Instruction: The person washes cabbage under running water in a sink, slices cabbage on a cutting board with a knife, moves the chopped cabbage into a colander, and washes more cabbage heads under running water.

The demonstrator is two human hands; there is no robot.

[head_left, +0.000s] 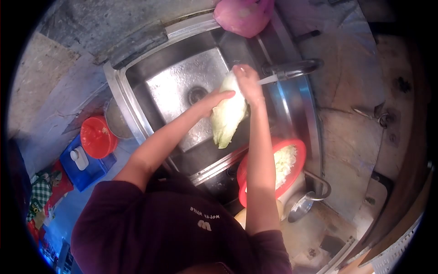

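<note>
A long pale green and white napa cabbage is held tilted above the metal sink, its leafy end toward me. My left hand is closed around its left side, thumb lying across the leaves. At the far end, my right hand has its fingers bent over the cabbage's white base; part of the fingertips is hidden. Just right of that hand is the curved faucet, its whitish spout end pointing toward the wrist.
A red colander with chopped pale pieces stands beside the sink, under my right forearm. Pink bag at the far edge. Metal pan and scissors lie right. Red bowl and blue tray are left.
</note>
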